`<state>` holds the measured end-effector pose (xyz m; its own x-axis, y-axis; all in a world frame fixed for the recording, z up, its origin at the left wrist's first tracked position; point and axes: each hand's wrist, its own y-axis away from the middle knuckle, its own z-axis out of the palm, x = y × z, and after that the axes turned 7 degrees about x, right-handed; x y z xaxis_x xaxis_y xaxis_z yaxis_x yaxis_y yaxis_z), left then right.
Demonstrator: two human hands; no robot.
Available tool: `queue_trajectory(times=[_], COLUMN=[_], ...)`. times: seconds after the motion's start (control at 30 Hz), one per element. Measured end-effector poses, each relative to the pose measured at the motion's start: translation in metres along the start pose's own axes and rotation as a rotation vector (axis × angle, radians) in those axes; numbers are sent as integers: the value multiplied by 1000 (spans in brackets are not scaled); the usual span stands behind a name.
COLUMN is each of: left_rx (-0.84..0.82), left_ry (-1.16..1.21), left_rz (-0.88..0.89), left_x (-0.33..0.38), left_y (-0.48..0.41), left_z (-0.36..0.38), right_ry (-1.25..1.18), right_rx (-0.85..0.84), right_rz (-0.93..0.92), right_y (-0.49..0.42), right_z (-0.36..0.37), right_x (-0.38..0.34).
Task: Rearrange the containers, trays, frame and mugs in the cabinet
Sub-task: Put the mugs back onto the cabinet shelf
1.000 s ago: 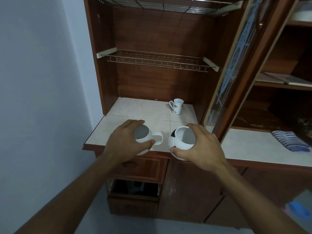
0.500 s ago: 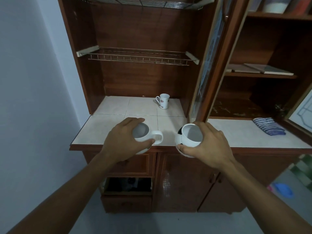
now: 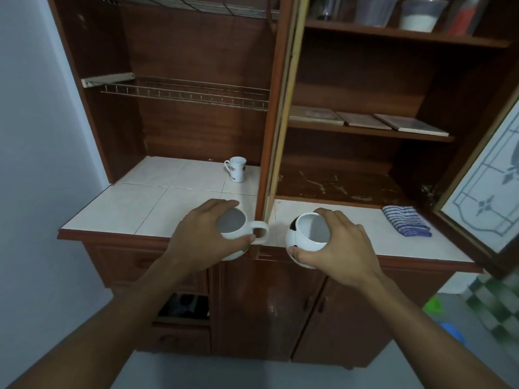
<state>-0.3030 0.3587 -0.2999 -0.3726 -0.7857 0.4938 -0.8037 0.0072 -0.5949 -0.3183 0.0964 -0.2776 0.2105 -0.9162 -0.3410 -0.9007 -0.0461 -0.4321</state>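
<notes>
My left hand [image 3: 202, 234] grips a round white mug [image 3: 234, 224] by its rim, handle pointing right, over the front edge of the tiled counter [image 3: 134, 209]. My right hand [image 3: 339, 245] holds a white mug with black patches [image 3: 307, 234], tilted toward me, in front of the counter's right half. A small white patterned mug [image 3: 236, 169] stands upright at the back of the left compartment. On the right middle shelf lie flat brown trays or frames [image 3: 362, 120]. Plastic containers [image 3: 421, 14] stand on the top right shelf.
An open cabinet door edge [image 3: 276, 108] stands between the two compartments. A glass-panelled door [image 3: 486, 186] hangs open at right. A folded blue striped cloth [image 3: 407, 224] lies on the right counter. Wire racks [image 3: 182, 92] span the left compartment. A lower drawer [image 3: 185, 307] is open.
The view has swung right, revealing the right compartment and its shelves. Both hands, each still holding its mug, have shifted rightward along the counter's front edge.
</notes>
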Motion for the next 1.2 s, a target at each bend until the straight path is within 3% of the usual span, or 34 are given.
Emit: queue_trajectory(times=[0.77,1.2], left_rx=[-56,24], left_ry=[-39,-9], left_rz=[-20,-23], left_x=[88,151], left_y=[-16,-46], left_z=[78,162], right_ry=[-59,-25], right_rx=[55,19], right_rz=[51,8], right_y=[-7,-51], right_z=[-30,-47], right_x=[108,209])
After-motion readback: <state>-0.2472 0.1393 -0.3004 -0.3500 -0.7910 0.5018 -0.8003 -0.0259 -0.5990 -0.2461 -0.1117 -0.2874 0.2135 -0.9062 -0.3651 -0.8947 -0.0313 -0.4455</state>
